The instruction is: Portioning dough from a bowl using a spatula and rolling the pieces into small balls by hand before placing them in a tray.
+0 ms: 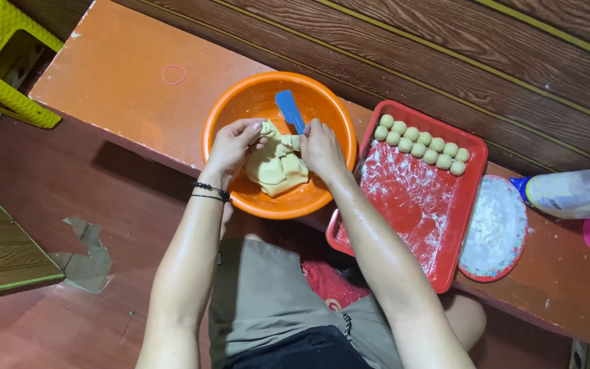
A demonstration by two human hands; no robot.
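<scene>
While hands (278, 147) pinch dough (278, 171), orange bowl (233, 109) holds it.

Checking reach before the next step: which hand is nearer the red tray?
Right. The right hand grips dough beside the red tray; the left hand is across the bowl.

Bare forearms; black beaded bracelet (212, 188) on left wrist; olive-grey shorts (261, 294).

A pale yellow dough lump (278, 167) (soft, folded and creased) lies inside the round orange bowl (240, 102), toward its near side.
</scene>
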